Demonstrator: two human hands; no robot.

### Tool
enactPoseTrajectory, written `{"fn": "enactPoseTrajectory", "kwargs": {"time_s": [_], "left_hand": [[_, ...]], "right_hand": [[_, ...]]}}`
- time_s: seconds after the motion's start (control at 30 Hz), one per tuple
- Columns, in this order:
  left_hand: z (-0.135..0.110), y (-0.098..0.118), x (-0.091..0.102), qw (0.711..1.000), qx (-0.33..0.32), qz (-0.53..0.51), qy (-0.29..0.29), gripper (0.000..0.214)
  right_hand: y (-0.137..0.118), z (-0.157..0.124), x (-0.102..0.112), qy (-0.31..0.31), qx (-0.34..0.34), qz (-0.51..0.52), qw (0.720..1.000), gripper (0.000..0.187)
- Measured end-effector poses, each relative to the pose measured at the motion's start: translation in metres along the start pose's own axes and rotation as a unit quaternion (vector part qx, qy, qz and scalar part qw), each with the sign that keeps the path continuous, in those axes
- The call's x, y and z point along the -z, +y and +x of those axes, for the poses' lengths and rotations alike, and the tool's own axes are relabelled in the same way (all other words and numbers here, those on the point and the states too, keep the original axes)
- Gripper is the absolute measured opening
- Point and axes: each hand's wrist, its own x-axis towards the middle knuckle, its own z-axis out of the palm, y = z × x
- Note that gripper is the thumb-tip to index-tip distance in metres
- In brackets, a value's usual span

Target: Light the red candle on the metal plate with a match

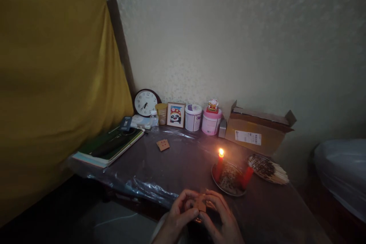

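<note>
My left hand and my right hand meet at the table's near edge, fingers curled and closed. Between their fingertips is a small brown cardboard piece, partly hidden by the fingers, so its full shape does not show. A similar flat brown piece with small dark marks lies on the table farther off. Just beyond my right hand, a round metal plate holds a lit red candle standing upright. A second red candle, with no flame, leans at the plate's right side.
Right of the candles, another plate carries many pale sticks with dark ends. A cardboard box, tins, a framed panda picture and a clock line the wall. Books lie left; plastic film covers the dim table.
</note>
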Motion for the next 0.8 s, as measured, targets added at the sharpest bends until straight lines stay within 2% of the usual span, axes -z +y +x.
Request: {"fn": "enactPoseTrajectory", "kwargs": {"time_s": [0.17,0.33,0.43,0.57,0.8], "left_hand": [[-0.002,0.008,-0.004,0.999,-0.006,-0.026,-0.035,0.029],[-0.002,0.013,-0.005,0.999,-0.005,-0.009,-0.037,0.032],[-0.001,0.011,-0.003,0.999,0.003,0.004,-0.035,0.032],[0.001,0.004,0.0,0.999,-0.021,0.002,-0.042,0.03],[0.003,0.004,-0.001,0.996,-0.024,-0.019,-0.083,0.029]], "right_hand": [[-0.002,-0.001,0.001,-0.026,-0.016,0.019,0.999,0.022],[-0.004,0.001,0.002,-0.02,-0.001,0.019,1.0,0.023],[-0.002,0.001,0.002,-0.01,0.01,0.01,1.0,0.025],[0.002,0.002,0.001,-0.001,0.016,0.008,1.0,0.026],[0.009,0.0,-0.001,-0.022,0.012,0.018,1.0,0.031]]}}
